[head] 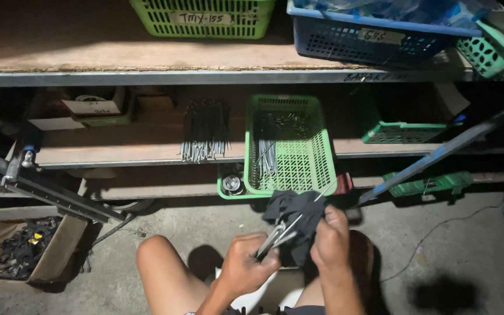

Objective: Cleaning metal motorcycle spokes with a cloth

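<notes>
A cardboard box (27,248) of dark parts sits on the floor at far left. The left hand (246,263) is closed around thin metal rods (281,233); the right hand (331,239) grips a dark rag (296,213) wrapped over them, just below a green basket (290,143) holding more rods on the shelf (147,153).

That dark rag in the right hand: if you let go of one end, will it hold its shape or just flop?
The rag will probably flop: it already drapes in loose folds over the right hand and the thin metal rods held by the left hand. It looks light and thin, so it should bunch easily. It seems unlikely to slide off, since cloth tends to cling.
</notes>
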